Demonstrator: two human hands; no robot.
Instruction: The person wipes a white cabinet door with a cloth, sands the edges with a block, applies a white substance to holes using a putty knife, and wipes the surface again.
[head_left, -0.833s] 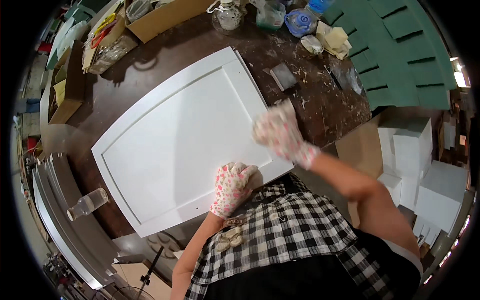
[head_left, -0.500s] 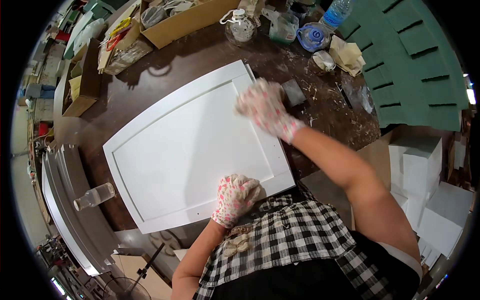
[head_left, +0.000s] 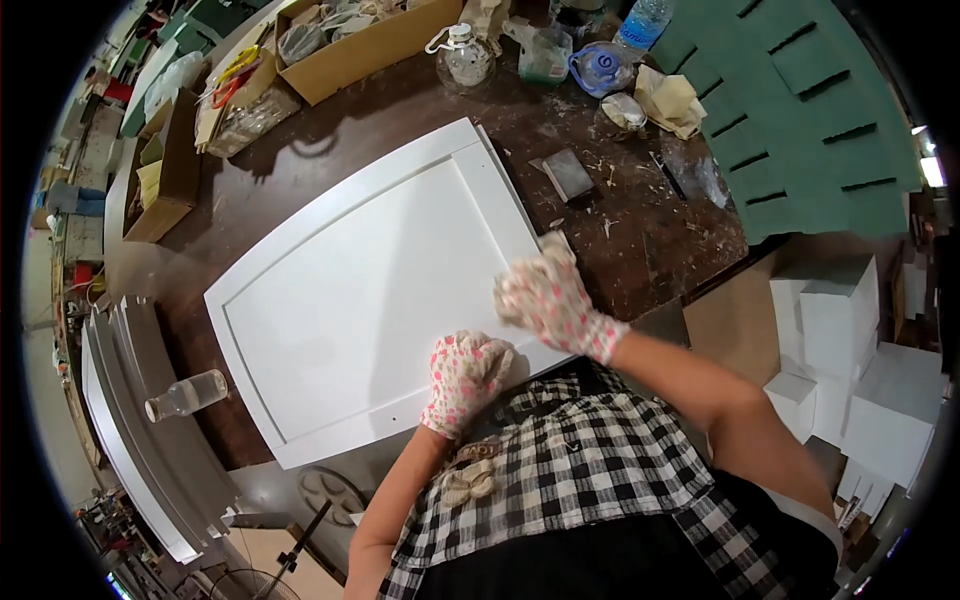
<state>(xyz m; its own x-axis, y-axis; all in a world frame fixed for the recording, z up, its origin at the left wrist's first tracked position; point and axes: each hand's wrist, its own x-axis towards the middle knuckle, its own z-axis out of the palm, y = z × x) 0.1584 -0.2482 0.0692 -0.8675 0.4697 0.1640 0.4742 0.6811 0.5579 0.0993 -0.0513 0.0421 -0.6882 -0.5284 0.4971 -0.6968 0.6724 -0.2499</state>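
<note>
A white panel door (head_left: 370, 290) with a curved far side and a raised frame lies on the dark brown table, with the edge of another white piece showing under its right side. Fingers curled, my left hand (head_left: 468, 380) is closed at the panel's near edge, in a white glove with pink flowers. In a matching glove, my right hand (head_left: 550, 298) bends over the panel's right rail and is slightly smeared by motion. Its fingers look closed; whatever may be under them is hidden. A small grey block (head_left: 567, 175) lies beyond it on the table.
A clear bottle (head_left: 187, 395) lies left of the panel by curved grey parts (head_left: 160, 420). Cardboard boxes (head_left: 365, 48), a round jar (head_left: 466, 60) and a blue-capped bottle (head_left: 603, 70) line the far side. Green slotted sheeting (head_left: 800, 120) and white boxes (head_left: 840, 310) are at right.
My right hand has moved toward me along the panel's right rail, from its far part to its near part. My left hand stays at the near edge. The view has shifted slightly.
</note>
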